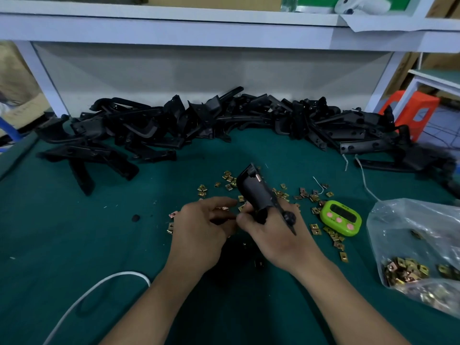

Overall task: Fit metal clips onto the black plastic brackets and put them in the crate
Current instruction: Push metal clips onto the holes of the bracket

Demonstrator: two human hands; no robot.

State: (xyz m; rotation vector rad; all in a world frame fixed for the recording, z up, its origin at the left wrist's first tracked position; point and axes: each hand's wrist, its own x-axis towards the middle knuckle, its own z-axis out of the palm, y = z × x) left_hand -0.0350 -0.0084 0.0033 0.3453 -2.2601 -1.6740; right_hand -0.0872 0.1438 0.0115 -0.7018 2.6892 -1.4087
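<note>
My right hand grips a black plastic bracket that points up and away over the green table; a metal clip sits near its top end. My left hand is just left of it, fingers curled, pinching a small brass clip at its fingertips. Several loose brass clips lie scattered on the table around both hands. A long heap of black brackets runs along the back of the table. No crate is in view.
A green kitchen timer lies right of my hands. A clear plastic bag of clips sits at the right edge. A white cable curves across the near left. A white shelf frame stands behind the heap.
</note>
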